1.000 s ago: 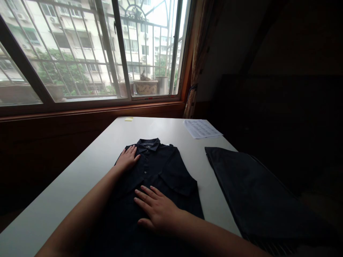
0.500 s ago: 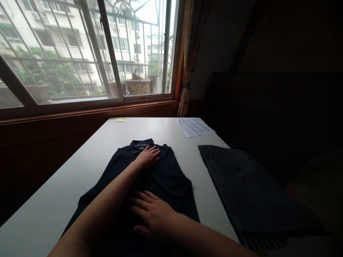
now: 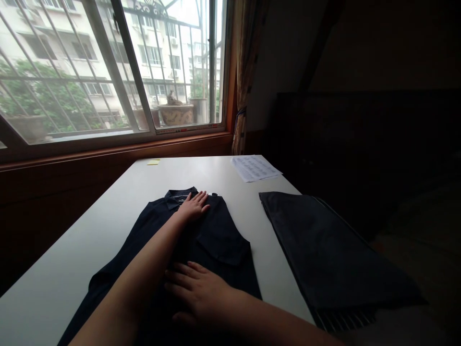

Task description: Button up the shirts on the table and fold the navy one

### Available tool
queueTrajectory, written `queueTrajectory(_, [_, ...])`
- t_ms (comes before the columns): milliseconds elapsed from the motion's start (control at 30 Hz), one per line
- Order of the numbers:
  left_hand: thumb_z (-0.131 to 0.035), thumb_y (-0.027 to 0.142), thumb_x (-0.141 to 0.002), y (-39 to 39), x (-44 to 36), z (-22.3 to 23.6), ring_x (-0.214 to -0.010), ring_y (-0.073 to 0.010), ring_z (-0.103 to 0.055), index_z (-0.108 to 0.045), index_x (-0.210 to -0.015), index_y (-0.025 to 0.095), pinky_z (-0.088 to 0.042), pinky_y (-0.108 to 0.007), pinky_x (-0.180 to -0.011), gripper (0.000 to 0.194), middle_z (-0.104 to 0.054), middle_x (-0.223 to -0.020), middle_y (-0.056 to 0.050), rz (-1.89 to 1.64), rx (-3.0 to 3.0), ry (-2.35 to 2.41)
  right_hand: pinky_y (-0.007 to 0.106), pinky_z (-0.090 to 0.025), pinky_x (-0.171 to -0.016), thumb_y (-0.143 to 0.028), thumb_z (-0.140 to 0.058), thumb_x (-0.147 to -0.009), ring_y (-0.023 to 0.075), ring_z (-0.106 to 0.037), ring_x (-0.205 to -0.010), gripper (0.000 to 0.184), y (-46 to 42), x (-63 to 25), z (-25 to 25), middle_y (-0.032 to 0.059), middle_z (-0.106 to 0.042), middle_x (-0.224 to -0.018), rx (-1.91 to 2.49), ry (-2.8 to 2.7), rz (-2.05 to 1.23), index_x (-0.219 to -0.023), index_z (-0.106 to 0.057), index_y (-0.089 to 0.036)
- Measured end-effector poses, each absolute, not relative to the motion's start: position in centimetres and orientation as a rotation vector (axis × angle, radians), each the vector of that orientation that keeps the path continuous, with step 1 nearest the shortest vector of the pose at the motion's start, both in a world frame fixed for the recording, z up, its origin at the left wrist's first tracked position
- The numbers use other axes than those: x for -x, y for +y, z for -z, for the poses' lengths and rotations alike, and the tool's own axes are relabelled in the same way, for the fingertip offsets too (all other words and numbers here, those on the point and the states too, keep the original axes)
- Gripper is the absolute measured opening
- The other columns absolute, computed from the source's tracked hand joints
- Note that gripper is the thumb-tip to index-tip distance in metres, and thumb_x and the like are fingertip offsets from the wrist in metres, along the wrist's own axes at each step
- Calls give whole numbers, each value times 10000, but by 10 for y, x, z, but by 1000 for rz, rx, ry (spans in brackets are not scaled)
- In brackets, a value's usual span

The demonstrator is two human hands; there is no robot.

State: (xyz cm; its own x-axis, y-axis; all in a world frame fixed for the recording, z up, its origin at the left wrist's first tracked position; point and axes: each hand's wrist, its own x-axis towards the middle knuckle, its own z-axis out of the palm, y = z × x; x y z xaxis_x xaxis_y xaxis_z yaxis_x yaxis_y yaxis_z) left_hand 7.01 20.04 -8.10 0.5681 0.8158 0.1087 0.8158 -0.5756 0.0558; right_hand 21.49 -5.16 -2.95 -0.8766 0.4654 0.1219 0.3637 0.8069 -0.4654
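Observation:
A dark navy collared shirt (image 3: 219, 228) lies face up on the white table (image 3: 90, 230), its collar toward the far end and a short sleeve spread on the right. My left hand (image 3: 193, 205) rests flat near the collar, fingers stretched out over the upper chest. Lower down, my right hand (image 3: 200, 288) lies on the shirt's front with its fingers spread. Neither hand grips the cloth. The shirt's lower part is dark and partly hidden under my forearms.
Dark folded cloth (image 3: 324, 250) lies along the right edge, a striped piece showing beneath it. Printed papers (image 3: 254, 168) sit at the far right corner and yellow sticky notes (image 3: 153, 162) at the far left. Beyond stand a barred window (image 3: 162, 72) and a tied curtain (image 3: 243, 96).
The whole view has shifted slightly, so everything appears a little further left. My left hand has moved slightly toward the right shoulder side of the shirt. My right hand stays on the front.

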Motion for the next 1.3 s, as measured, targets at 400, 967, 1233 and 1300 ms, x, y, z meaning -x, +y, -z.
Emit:
queueTrajectory(400, [-284,547,-1025,167,-66,67,-1514,-207,-202,-271,-1557,276,-88,-437,-1242,597,-257,-1627,-26,201,2961,-1023,454,-156,-1238,-508,-419,-1011,252,-168,-1514,640,-53,-217,28,97,-281,-1615,640,-2761,-642,-1552,-285,-192])
queueTrajectory(967, [-321,473,-1027,191,-75,72,-1492,-250,-271,-196,-1578,253,-225,-477,-1207,606,-270,-1618,-79,315,2925,-1117,447,-142,-1240,-510,-418,-1012,241,-149,-1518,642,-51,-218,29,94,-285,-1614,620,-2759,-652,-1549,-284,-185])
queueTrajectory(1233, [-355,301,-1012,162,-78,48,-1523,-217,-168,-257,-1562,291,-148,-459,-1251,559,-217,-1643,0,520,3019,-766,458,-156,-1236,-495,-451,-1004,248,-160,-1515,646,-50,-218,28,101,-296,-1609,606,-2763,-645,-1549,-283,-193])
queueTrajectory(1300, [-350,347,-1030,160,-84,48,-1526,-229,-150,-280,-1554,309,-141,-477,-1249,530,-253,-1632,4,475,3085,-693,455,-155,-1237,-489,-459,-1002,249,-158,-1515,642,-50,-217,29,102,-291,-1610,600,-2760,-648,-1547,-288,-195])
